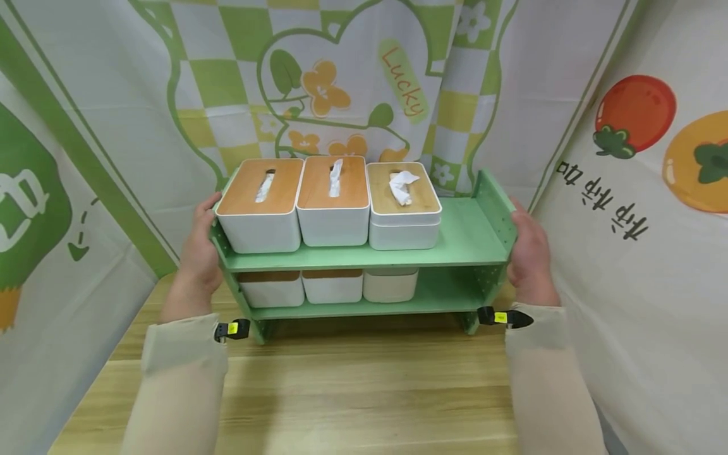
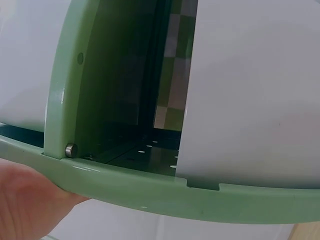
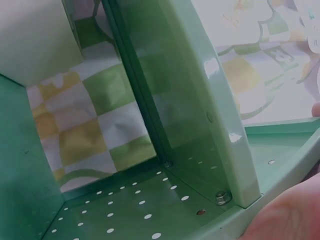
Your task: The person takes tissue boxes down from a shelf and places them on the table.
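A green two-tier shelf (image 1: pixel 364 258) spans the space between both hands. My left hand (image 1: pixel 200 253) grips its left side panel; in the left wrist view that hand's edge (image 2: pixel 27 202) lies against the panel's outside. The right hand (image 1: pixel 529 253) holds the right side panel, a thumb (image 3: pixel 287 212) along the edge of its perforated end. On the top tier stand three white tissue boxes with wood-look lids: a left box (image 1: pixel 258 232), a middle box (image 1: pixel 333 227) and a right box (image 1: pixel 404 235). Tissue sticks up from the lid slots.
The lower tier carries two white boxes (image 1: pixel 332 291) with brown lids and a cream box (image 1: pixel 390 287). Beneath is a wood-grain tabletop (image 1: pixel 364 392). A patterned curtain (image 1: pixel 227 82) hangs close behind, and printed white cloth (image 1: pixel 643 284) flanks the right side.
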`<state>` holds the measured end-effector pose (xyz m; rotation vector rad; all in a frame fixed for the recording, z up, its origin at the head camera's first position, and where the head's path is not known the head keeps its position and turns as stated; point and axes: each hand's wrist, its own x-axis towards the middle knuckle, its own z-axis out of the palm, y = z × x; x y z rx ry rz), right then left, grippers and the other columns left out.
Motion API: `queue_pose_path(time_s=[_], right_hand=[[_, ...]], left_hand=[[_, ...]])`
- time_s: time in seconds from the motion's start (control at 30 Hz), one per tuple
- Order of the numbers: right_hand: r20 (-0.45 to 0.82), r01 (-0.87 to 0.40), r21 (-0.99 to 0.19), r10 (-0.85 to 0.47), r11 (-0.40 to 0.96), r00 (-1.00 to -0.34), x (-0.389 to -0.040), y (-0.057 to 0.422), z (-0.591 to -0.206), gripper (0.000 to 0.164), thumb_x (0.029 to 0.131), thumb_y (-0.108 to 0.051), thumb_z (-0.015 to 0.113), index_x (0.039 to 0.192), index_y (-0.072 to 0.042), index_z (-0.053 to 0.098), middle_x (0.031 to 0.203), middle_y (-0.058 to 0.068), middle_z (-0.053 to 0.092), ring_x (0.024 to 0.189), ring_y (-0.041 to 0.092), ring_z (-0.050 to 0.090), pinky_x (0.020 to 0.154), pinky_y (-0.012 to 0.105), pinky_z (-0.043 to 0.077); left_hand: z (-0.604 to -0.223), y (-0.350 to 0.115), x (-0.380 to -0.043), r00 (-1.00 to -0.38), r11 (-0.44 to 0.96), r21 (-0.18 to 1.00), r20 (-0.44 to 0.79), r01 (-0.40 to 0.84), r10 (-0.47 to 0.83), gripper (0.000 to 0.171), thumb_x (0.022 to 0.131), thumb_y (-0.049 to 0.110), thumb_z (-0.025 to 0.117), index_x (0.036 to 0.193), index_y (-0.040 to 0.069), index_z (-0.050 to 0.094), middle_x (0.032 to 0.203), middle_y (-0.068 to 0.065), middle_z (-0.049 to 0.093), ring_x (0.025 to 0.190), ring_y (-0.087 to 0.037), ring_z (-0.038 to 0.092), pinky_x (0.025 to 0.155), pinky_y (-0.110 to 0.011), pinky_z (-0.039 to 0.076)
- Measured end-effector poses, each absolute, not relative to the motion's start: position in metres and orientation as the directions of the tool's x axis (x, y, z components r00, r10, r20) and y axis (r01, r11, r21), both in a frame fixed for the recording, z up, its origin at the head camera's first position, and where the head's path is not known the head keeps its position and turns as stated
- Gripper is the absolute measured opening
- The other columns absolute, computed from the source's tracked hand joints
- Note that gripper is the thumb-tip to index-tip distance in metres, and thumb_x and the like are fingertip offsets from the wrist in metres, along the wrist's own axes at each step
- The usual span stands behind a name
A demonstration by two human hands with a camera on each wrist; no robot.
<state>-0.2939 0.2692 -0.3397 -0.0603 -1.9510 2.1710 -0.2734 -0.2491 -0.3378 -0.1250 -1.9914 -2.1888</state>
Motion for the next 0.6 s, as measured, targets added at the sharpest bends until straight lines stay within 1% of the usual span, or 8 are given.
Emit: queue_pose_path(time_s=[0.13,0.23,0.3,0.47,0.6], right_hand=[[0.119,-0.135,-0.988,0.192,-0.073,-0.974,-0.294,0.263,-0.339,0.045,0.104,-0.050,0.045,0.147,-0.037,0.049,0.147,0.010,0.042,0.115,0.027,0.048,0.083,0.035,0.053],[0.106,-0.122,-0.990,0.202,-0.068,-0.974,-0.293,0.258,-0.338,0.045,0.103,-0.050,0.046,0.147,-0.039,0.049,0.146,0.010,0.043,0.114,0.027,0.048,0.082,0.035,0.053],[0.102,-0.117,-0.991,0.205,-0.062,-0.973,-0.293,0.255,-0.338,0.044,0.103,-0.050,0.046,0.146,-0.040,0.050,0.146,0.010,0.043,0.113,0.027,0.048,0.081,0.035,0.053],[0.103,-0.119,-0.991,0.200,-0.066,-0.974,-0.291,0.251,-0.340,0.045,0.104,-0.049,0.045,0.147,-0.038,0.048,0.144,0.011,0.043,0.110,0.026,0.049,0.079,0.035,0.053],[0.121,-0.133,-0.989,0.188,-0.057,-0.975,-0.292,0.247,-0.342,0.044,0.105,-0.047,0.044,0.147,-0.039,0.048,0.144,0.011,0.044,0.108,0.026,0.049,0.077,0.034,0.053]], left_hand=[[-0.338,-0.256,-0.271,-0.978,-0.127,0.971,0.196,0.203,-0.064,0.053,0.108,0.042,0.021,0.159,0.030,0.014,0.160,-0.014,0.012,0.142,-0.031,0.018,0.115,-0.048,0.018],[-0.338,-0.259,-0.270,-0.976,-0.140,0.967,0.205,0.215,-0.079,0.052,0.108,0.038,0.022,0.158,0.030,0.018,0.159,-0.015,0.015,0.140,-0.031,0.021,0.114,-0.044,0.021],[-0.339,-0.261,-0.269,-0.975,-0.141,0.966,0.207,0.217,-0.084,0.051,0.108,0.038,0.021,0.158,0.031,0.020,0.159,-0.015,0.015,0.140,-0.030,0.021,0.114,-0.044,0.021],[-0.338,-0.266,-0.268,-0.975,-0.158,0.964,0.200,0.213,-0.096,0.050,0.107,0.037,0.021,0.158,0.033,0.023,0.160,-0.013,0.014,0.140,-0.029,0.021,0.113,-0.042,0.023],[-0.337,-0.271,-0.266,-0.976,-0.156,0.966,0.190,0.206,-0.112,0.050,0.107,0.036,0.021,0.157,0.034,0.025,0.160,-0.012,0.015,0.140,-0.028,0.022,0.112,-0.039,0.025]])
